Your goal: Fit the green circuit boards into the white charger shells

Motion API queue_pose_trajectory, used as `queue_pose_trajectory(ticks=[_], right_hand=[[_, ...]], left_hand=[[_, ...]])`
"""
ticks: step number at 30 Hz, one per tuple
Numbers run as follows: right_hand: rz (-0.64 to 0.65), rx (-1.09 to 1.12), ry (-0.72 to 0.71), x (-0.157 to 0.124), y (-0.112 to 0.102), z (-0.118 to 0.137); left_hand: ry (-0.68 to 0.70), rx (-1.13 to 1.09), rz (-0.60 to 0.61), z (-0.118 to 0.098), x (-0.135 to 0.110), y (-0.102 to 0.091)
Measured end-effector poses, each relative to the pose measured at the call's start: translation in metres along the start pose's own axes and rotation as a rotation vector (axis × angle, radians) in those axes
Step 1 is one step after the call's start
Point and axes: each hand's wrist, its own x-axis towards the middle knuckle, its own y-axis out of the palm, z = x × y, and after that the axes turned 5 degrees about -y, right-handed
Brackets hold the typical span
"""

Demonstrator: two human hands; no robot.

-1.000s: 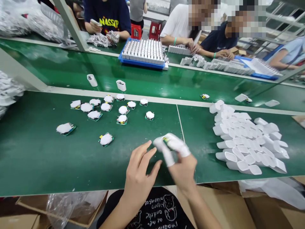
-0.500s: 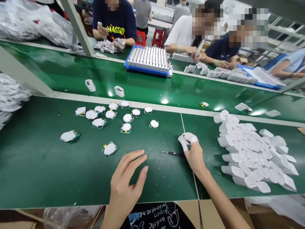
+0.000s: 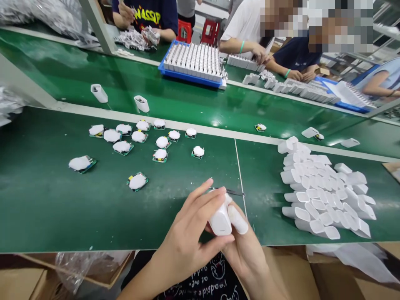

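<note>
Close to the table's front edge, a white plastic housing is held between my two hands. My left hand has its fingers along the top and its thumb under the near end. From the right, my right hand grips the same housing; white covers wrap its thumb and a finger, and the other fingers are mostly hidden. Dark tweezers lie on the table just beyond my fingers. Left of them are several circuit boards with white pads, the nearest board apart from the group.
Several empty white housings are clustered on the right. On the green belt beyond the rail stand a few cased pieces and loose boards. A blue tray of white units sits farther back, where co-workers' hands handle parts.
My right hand has come left and nearer with the white piece. My left hand has moved right and closed on it. The view has tilted slightly downward.
</note>
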Motion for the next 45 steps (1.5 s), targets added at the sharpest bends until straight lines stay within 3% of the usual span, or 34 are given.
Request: queue_pose_trajectory(ticks=[3, 7, 10, 14, 15, 17, 20, 23, 26, 28, 33, 36, 38, 40, 43, 45], right_hand=[[0.049, 0.245, 0.083, -0.010, 0.021, 0.001], [0.062, 0.288, 0.169, -0.018, 0.024, 0.002], [-0.022, 0.328, 0.246, -0.023, 0.026, 0.007], [-0.171, 0.402, 0.323, -0.024, 0.029, 0.011], [-0.189, 0.353, 0.270, -0.024, 0.029, 0.011], [-0.187, 0.091, 0.029, -0.027, 0.026, 0.009], [-0.069, -0.460, -0.397, -0.034, 0.020, 0.009], [0.068, -0.686, -0.618, -0.027, 0.012, 0.011], [0.198, -0.904, -0.673, 0.024, 0.003, 0.000], [0.287, -1.081, -0.493, 0.083, -0.006, -0.016], [0.064, -1.225, -0.339, 0.243, -0.025, -0.050], [0.031, -1.219, -0.300, 0.274, -0.019, -0.053], [0.085, -1.183, -0.289, 0.254, -0.006, -0.050], [0.202, -1.125, -0.283, 0.210, 0.008, -0.041], [0.487, -0.947, -0.315, 0.132, 0.024, -0.013], [0.625, -0.810, -0.318, 0.095, 0.028, 0.009]], left_hand=[[-0.021, -0.015, -0.047, -0.009, 0.003, -0.005], [-0.127, 0.046, -0.131, -0.020, 0.003, -0.011], [-0.150, 0.009, -0.177, -0.025, 0.003, -0.010], [-0.070, -0.068, -0.154, -0.022, 0.000, -0.007], [-0.051, -0.067, -0.143, -0.020, -0.002, -0.006], [-0.041, -0.035, -0.141, -0.013, -0.007, -0.003], [-0.058, 0.033, -0.212, -0.001, -0.014, 0.000], [-0.034, 0.089, -0.293, 0.007, -0.016, 0.000], [-0.144, 0.257, -0.230, 0.015, -0.012, -0.005], [-0.250, 0.375, -0.195, 0.022, -0.010, -0.010], [-0.361, 0.404, -0.057, 0.046, -0.018, -0.014], [-0.463, 0.352, -0.046, 0.052, -0.023, -0.010], [-0.614, 0.323, -0.141, 0.049, -0.021, -0.008], [-0.717, 0.293, -0.241, 0.042, -0.014, -0.007], [-0.675, 0.252, -0.312, 0.034, -0.002, -0.010], [-0.597, 0.228, -0.312, 0.029, 0.001, -0.013]])
